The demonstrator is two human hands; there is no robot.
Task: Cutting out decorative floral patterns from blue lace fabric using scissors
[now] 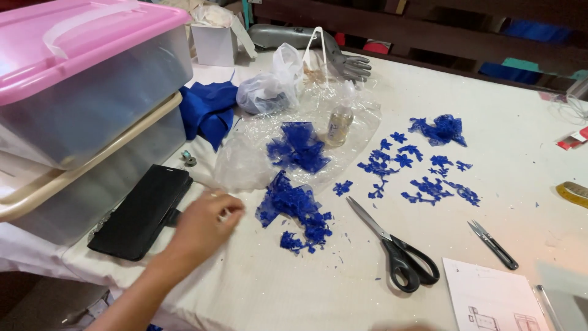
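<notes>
Far left, at nine o'clock: two clear storage bins (92,104) stacked, the top one lidded in pink, pushed to the tabletop (520,135) edge, likely to keep the work area free. Below them a black wallet-style case (144,208) lies flat.

Left hand (205,224) reaches in from seven o'clock, fingers curled together over something small; what it pinches, if anything, I cannot tell. It hovers just beside the nearest blue lace pile (297,211), not clearly touching it. Right hand not in view.

At eleven o'clock, folded blue fabric (208,110) and a knotted clear bag (272,86). A clear plastic sheet (257,147) is spread at centre, carrying a second lace bunch (300,147) and a small spray bottle (340,119), upright; the sheet seems to be there to protect the tabletop.

Black-handled scissors (395,248) lie at five o'clock, blades pointing toward the pile, within easy reach. Right of centre, cut lace flowers (416,168) are spread singly, apart from the uncut scraps, as if sorted. Small thread snips (493,244) and a printed sheet (490,300) lie at four o'clock.
</notes>
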